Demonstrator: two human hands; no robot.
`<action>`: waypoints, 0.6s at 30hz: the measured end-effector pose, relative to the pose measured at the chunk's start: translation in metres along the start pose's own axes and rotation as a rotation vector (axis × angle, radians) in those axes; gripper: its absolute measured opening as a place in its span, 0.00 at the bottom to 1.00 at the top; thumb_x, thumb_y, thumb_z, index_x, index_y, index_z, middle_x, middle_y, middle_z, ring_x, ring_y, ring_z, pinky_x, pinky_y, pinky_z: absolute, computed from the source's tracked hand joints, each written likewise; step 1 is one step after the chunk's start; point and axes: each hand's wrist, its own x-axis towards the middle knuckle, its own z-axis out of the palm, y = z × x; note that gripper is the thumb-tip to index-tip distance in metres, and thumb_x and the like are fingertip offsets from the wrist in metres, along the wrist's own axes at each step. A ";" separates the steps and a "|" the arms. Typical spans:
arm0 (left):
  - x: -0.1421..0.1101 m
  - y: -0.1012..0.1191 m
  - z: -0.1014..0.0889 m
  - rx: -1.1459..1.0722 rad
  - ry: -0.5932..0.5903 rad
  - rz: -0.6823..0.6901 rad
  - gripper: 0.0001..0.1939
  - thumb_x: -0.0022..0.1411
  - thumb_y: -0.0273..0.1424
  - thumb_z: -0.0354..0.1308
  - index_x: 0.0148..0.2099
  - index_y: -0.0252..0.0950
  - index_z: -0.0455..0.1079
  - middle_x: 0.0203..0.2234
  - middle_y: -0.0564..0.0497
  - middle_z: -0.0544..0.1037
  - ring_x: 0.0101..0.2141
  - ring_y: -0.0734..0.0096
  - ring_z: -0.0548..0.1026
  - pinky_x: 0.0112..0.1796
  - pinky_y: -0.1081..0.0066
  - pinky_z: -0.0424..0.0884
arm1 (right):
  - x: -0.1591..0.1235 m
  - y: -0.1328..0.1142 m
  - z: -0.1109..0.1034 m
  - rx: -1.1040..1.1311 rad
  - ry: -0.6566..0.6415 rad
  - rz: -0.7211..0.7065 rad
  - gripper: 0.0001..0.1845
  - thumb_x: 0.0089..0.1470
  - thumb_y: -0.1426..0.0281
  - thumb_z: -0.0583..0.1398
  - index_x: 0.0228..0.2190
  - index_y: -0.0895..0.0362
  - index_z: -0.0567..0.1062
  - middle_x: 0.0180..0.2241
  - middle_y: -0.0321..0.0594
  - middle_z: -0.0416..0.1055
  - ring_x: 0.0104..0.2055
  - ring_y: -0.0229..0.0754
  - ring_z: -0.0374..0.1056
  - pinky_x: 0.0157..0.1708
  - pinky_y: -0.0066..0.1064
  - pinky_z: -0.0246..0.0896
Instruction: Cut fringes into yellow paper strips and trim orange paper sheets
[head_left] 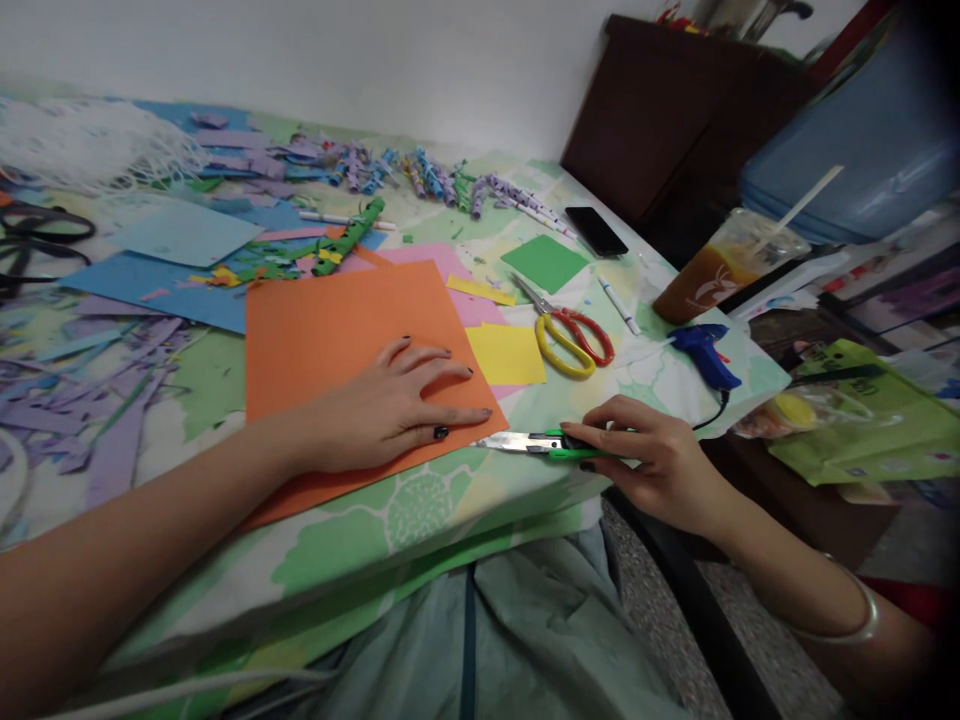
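My left hand [397, 405] lies spread on a sheet of orange paper [337, 330], its fingers reaching toward the right edge. A green utility knife [555, 444] is gripped in my right hand [649, 455], blade out and pointing left. The blade tip is by the lower right corner of the orange sheet; I cannot tell whether it touches. Under and beside the sheet lie yellow paper [510, 353] and pink paper [442, 262]. Scissors [574, 342] with one yellow and one red handle rest just beyond the knife.
A green paper square [546, 262], phone [596, 231], marker [619, 305], blue glue gun [706, 355] and drink cup [712, 270] stand or lie to the right. Purple paper scraps [112, 420], white string [90, 145] and decorated paper rolls [427, 175] cover the left and back. The table edge is close in front.
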 end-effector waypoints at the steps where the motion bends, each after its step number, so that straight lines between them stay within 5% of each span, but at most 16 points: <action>1: 0.000 0.000 0.000 0.002 -0.004 -0.001 0.23 0.69 0.37 0.41 0.64 0.64 0.53 0.61 0.50 0.60 0.60 0.48 0.55 0.57 0.40 0.44 | 0.000 0.000 0.000 -0.002 -0.001 0.001 0.20 0.57 0.78 0.54 0.48 0.56 0.77 0.37 0.49 0.73 0.38 0.47 0.69 0.35 0.37 0.67; 18: 0.000 0.001 -0.001 0.005 -0.004 -0.005 0.23 0.69 0.38 0.41 0.64 0.64 0.54 0.62 0.49 0.60 0.60 0.47 0.55 0.57 0.39 0.44 | 0.002 -0.004 0.002 -0.010 0.014 0.004 0.19 0.55 0.81 0.55 0.46 0.61 0.78 0.37 0.51 0.73 0.38 0.48 0.69 0.35 0.37 0.67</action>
